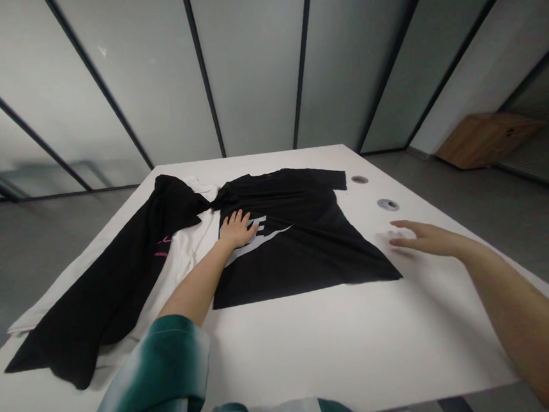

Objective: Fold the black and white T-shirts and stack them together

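A black T-shirt (303,261) with a pale grey print lies spread on the white table, its collar toward the far edge. My left hand (239,229) rests flat on its left side, over part of the print, with fingers spread. To the right of the shirt, my right hand (424,238) hovers above the table, fingers apart and holding nothing. Left of the shirt lies a rumpled black garment (117,277) with small pink lettering. White cloth (200,238) shows beneath and beside that garment.
The white table (306,350) has two round grommets, a far one (359,179) and a nearer one (388,204), along its right side. Frosted glass panels (253,67) stand beyond the far edge. A wooden box-like piece (477,140) sits on the floor at right.
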{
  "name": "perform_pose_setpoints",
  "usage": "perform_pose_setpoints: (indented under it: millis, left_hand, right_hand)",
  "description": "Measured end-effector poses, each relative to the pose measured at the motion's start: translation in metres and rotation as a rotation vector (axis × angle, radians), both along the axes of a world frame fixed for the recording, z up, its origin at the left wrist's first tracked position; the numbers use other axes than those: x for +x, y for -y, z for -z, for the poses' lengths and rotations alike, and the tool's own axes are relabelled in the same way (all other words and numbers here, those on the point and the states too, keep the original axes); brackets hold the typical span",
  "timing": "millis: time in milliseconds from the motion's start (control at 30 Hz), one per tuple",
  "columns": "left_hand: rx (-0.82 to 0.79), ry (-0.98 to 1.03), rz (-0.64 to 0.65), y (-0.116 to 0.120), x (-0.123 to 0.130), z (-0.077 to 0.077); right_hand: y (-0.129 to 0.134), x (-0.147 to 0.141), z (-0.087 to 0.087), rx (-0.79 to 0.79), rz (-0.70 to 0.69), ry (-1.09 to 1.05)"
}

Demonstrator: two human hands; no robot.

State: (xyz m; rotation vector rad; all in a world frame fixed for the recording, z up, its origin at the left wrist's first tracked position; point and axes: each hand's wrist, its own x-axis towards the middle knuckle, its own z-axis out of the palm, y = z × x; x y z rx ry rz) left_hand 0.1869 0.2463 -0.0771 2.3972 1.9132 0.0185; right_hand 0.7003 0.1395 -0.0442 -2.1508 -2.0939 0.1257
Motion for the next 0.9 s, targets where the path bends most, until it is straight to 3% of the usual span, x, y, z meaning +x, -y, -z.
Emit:
perform_pose_setpoints:
  millis: [167,267,333,467,567,667,767,900]
  left_hand:
    - [-0.013,-0.017,0.087,0.010,-0.002,-0.002]
    - [-0.023,-0.028,0.127,0.016,-0.003,-0.006]
    - [-0.029,-0.034,0.129,0.018,-0.003,-0.009]
    - [-0.048,-0.044,0.109,0.019,-0.002,-0.011]
    - [-0.066,-0.049,0.071,0.022,-0.001,-0.012]
    - [-0.064,-0.046,0.079,0.028,0.000,-0.017]
    - [-0.011,-0.036,0.098,0.032,0.004,-0.030]
    - [0.159,-0.005,0.045,0.026,0.015,-0.043]
  right_hand:
    - [-0.036,-0.077,-0.005,0.036,-0.209,-0.089]
    - [-0.057,-0.121,0.009,0.038,-0.340,-0.053]
    - [-0.067,-0.139,0.021,0.009,-0.355,0.003]
    - [-0.075,-0.148,0.040,-0.063,-0.243,0.097]
    - [-0.066,-0.144,0.043,-0.078,-0.204,0.107]
    - [-0.050,-0.140,0.033,-0.078,-0.213,0.128]
    - [-0.042,-0.141,0.013,-0.089,-0.237,0.181]
    - [-0.054,-0.152,-0.008,-0.033,-0.240,0.171]
